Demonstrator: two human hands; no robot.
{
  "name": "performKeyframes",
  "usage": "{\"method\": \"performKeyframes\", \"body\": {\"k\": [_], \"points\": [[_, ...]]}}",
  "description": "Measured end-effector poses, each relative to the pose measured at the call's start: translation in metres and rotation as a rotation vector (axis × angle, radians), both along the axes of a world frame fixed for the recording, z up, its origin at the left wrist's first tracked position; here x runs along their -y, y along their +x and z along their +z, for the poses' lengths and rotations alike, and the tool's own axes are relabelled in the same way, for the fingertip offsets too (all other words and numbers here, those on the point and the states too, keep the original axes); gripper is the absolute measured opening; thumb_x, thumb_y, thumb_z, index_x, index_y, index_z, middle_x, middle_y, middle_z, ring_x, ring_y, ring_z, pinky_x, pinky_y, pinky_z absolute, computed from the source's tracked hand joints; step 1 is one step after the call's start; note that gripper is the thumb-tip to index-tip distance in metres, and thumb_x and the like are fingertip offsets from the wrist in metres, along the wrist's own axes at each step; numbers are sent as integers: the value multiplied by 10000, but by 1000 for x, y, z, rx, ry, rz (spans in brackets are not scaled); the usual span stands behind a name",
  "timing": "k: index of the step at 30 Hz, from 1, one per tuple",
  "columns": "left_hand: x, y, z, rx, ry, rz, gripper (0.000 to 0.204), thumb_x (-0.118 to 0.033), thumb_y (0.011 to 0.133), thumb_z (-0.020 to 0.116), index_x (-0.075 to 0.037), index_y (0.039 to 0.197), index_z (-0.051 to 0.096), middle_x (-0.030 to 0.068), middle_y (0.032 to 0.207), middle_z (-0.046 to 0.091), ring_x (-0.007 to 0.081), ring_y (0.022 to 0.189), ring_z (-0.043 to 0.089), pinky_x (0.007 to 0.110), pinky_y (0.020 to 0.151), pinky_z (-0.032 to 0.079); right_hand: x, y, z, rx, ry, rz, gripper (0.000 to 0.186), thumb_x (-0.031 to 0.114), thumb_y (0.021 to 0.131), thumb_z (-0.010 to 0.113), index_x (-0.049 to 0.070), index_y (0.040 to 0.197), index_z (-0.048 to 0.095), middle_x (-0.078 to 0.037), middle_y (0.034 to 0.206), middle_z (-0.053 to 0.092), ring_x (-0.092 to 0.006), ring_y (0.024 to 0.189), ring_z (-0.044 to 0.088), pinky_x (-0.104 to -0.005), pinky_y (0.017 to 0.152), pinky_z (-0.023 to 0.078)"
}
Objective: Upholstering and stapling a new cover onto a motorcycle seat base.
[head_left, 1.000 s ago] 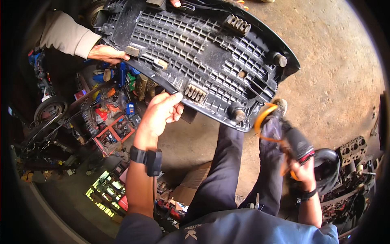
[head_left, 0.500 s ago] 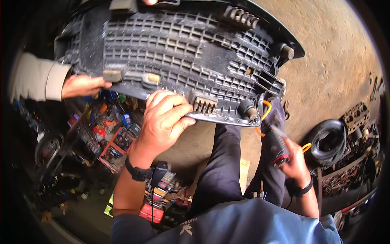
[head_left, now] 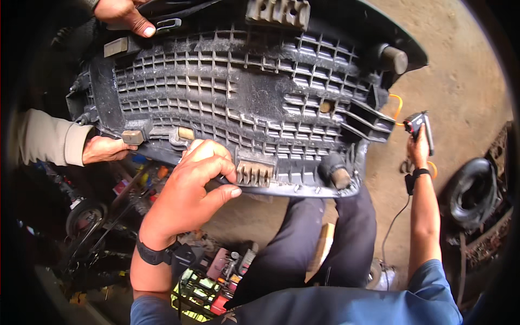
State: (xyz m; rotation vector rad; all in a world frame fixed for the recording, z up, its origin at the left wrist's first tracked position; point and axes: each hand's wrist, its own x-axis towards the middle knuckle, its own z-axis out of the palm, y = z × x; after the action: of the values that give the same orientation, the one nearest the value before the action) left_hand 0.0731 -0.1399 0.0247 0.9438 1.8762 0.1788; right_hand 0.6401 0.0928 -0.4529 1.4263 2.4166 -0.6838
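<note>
A black ribbed plastic panel, seat-base shaped [head_left: 257,95], is held tilted, with rubber pads and round bumpers on it. My left hand [head_left: 192,195] is closed on its lower edge beside a grooved pad [head_left: 253,173]. My right hand [head_left: 417,146], out to the right of the panel, grips a black power tool [head_left: 425,130] with red detail and an orange hose [head_left: 399,105]. A co-worker's hand [head_left: 105,149] in a beige sleeve supports the left edge, and another person's hand [head_left: 130,19] holds the top edge.
Below is a concrete floor [head_left: 460,92]. My legs [head_left: 355,233] are under the panel. A black inner tube [head_left: 468,192] and metal parts lie at the right. A wheel [head_left: 84,219] and piles of tools and parts [head_left: 227,273] are at the left and below.
My right hand and the tool have moved up and outward to the right of the panel. The panel has shifted, now showing more of the hand at its top edge.
</note>
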Motion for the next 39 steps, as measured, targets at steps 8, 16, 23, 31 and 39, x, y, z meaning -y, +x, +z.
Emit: {"method": "performKeyframes", "body": {"k": [8,16,23,31,39], "points": [[-2,9,7,45,-80,110,232,-28,763,866,-37,902,680,52,1036,631,227,1060,607,365,974,481,40,23,-101,232,-102,-150,926,76,877,736,104,1671,262,-263,1258,684,-420,1100,692,-505,944,556],[3,24,-1,44,141,44,191,-64,804,851,-49,897,684,57,1011,625,234,1018,612,362,934,496,43,36,23,-175,144,-291,590,38,921,711,-14,1479,529,-252,1387,622,-385,1280,620,-445,1103,488],[24,8,8,64,250,97,163,-43,795,830,-11,859,683,52,954,635,189,978,606,338,928,478,122,-241,396,-885,-102,37,361,-73,756,731,3,1108,721,-149,1100,702,-325,987,691,-406,873,560],[36,19,-12,-19,488,48,147,-25,798,806,-45,859,673,66,908,672,267,942,606,376,909,468,167,-344,417,-847,-98,9,263,103,800,843,49,1035,738,-104,1061,695,-312,993,657,-432,870,522],[59,17,-23,-130,772,-30,237,57,755,805,-41,897,642,73,895,670,279,901,605,388,868,484,180,-352,431,-754,-275,32,255,115,773,860,78,1001,752,-81,1041,690,-303,1008,643,-422,881,486]]}}
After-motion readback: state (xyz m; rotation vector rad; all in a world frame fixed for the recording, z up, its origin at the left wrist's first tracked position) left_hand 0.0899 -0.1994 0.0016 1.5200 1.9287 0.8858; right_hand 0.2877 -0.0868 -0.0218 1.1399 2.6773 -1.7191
